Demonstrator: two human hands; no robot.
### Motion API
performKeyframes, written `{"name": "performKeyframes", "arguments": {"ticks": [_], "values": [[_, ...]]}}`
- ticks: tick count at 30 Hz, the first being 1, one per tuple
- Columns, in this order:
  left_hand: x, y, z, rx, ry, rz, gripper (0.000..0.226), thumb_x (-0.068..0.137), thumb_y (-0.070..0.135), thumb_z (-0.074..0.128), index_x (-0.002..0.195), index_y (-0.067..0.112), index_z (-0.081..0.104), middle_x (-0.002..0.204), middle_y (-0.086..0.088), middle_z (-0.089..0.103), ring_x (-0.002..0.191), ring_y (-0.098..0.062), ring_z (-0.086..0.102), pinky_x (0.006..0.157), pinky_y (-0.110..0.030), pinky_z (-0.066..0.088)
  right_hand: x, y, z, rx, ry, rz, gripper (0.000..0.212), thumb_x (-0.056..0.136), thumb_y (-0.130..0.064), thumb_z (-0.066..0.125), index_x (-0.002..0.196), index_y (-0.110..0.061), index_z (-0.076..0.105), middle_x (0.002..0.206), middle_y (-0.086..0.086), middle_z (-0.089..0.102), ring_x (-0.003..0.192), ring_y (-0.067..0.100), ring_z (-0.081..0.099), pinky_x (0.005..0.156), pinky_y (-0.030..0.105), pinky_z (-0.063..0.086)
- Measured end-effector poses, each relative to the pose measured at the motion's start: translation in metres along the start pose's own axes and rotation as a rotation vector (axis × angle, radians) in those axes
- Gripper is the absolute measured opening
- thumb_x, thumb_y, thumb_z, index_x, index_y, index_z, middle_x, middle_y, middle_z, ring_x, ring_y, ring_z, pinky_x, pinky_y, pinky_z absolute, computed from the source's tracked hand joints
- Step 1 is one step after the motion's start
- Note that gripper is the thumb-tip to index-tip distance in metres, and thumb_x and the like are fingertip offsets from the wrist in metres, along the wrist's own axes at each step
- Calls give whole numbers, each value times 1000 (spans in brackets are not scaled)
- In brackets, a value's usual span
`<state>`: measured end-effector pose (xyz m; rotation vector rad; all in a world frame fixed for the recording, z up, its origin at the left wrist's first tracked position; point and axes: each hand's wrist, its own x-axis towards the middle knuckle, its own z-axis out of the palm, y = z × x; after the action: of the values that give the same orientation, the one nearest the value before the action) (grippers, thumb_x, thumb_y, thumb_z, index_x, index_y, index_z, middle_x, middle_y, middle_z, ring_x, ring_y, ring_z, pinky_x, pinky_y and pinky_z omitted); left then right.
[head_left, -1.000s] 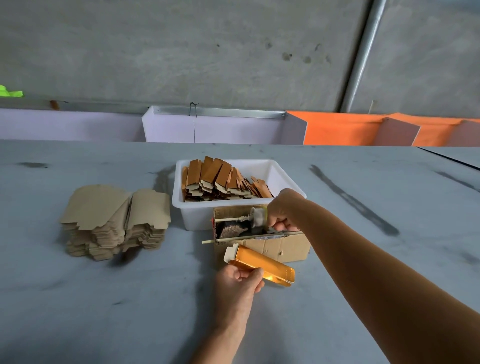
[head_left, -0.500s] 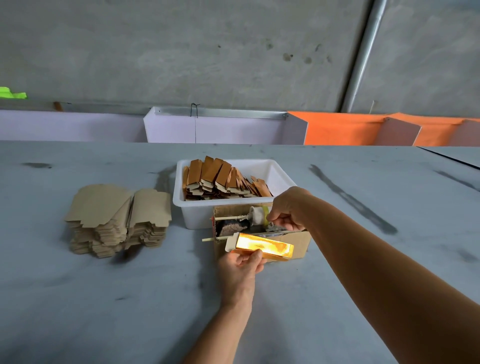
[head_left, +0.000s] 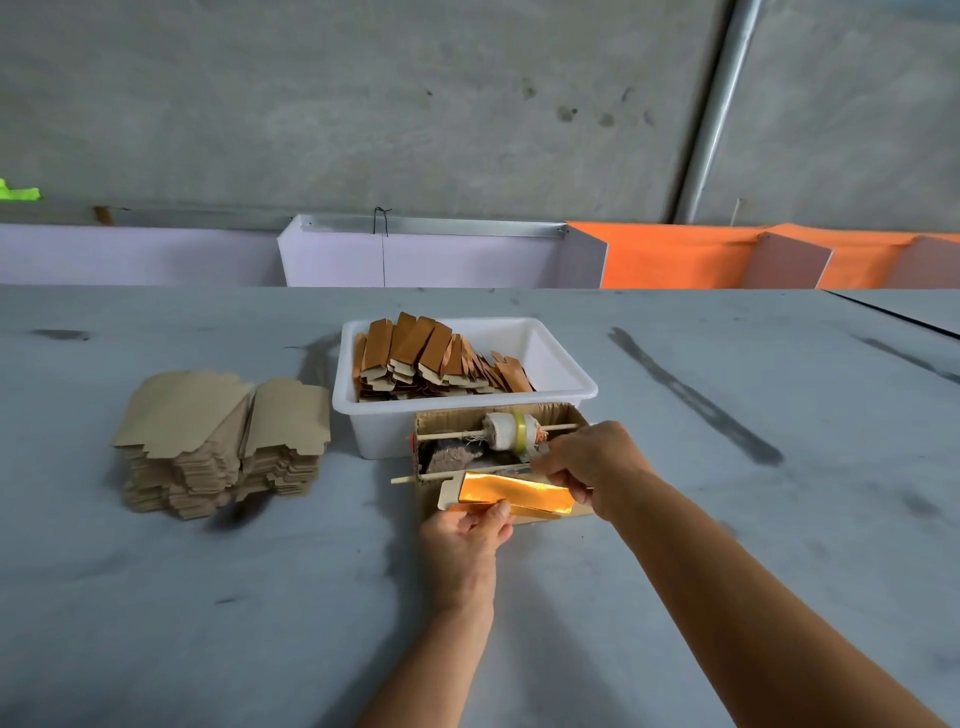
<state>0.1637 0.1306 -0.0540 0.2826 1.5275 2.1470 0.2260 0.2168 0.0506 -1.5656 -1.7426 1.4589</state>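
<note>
My left hand (head_left: 465, 540) pinches the near edge of a shiny gold folded carton (head_left: 511, 494), held level against the front of a small cardboard box (head_left: 566, 415). My right hand (head_left: 589, 467) curls over the carton's right end and pinches a thin strip of tape there. A tape roll (head_left: 506, 432) sits on a wooden stick across the box's top. A second stick (head_left: 415, 478) pokes out to the left at the box's front.
A white plastic tub (head_left: 566, 379) behind the box holds several folded gold cartons (head_left: 431, 358). Two stacks of flat brown carton blanks (head_left: 218, 441) lie on the grey table to the left. White and orange partitions line the table's far edge.
My left hand lifted the gold carton from the table up to the box front and levelled it. My right hand moved from the tape roll down to the carton's right end.
</note>
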Motion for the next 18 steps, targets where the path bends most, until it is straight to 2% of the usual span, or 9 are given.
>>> {"name": "performKeyframes", "arguments": {"ticks": [3, 7, 10, 13, 18], "values": [[0, -1, 0, 18, 4, 3, 20, 78, -5, 70, 67, 10, 63, 55, 2, 68, 54, -12, 68, 55, -20, 56, -5, 9, 1, 32, 7, -10, 9, 72, 0, 75, 77, 1, 67, 51, 5, 52, 41, 11, 40, 37, 17, 32], [0, -1, 0, 20, 5, -3, 18, 78, -5, 69, 68, 9, 63, 61, 0, 69, 56, -12, 69, 55, -19, 56, -10, 18, 2, 83, 11, -36, 8, 76, -5, 75, 75, -1, 67, 55, 5, 55, 47, 12, 46, 41, 20, 36], [-1, 0, 1, 0, 3, -17, 13, 78, -6, 68, 72, 4, 63, 60, 0, 68, 55, -12, 69, 55, -19, 56, -14, 23, 1, 115, -1, -58, 21, 74, -1, 76, 61, -7, 61, 58, 7, 55, 50, 13, 48, 44, 21, 37], [-1, 1, 1, 15, 11, -16, 18, 78, -5, 69, 67, 8, 62, 61, 1, 69, 57, -13, 69, 56, -20, 56, -17, 26, 2, 126, 8, -80, 27, 73, 1, 75, 54, -8, 59, 58, 7, 55, 52, 14, 49, 45, 22, 38], [-2, 1, 0, 57, 18, -19, 18, 79, -2, 70, 67, 9, 62, 69, -8, 69, 61, -16, 70, 60, -24, 58, -19, 28, 3, 133, 7, -99, 30, 72, 3, 75, 52, -9, 57, 57, 8, 55, 53, 16, 49, 44, 23, 36]]}}
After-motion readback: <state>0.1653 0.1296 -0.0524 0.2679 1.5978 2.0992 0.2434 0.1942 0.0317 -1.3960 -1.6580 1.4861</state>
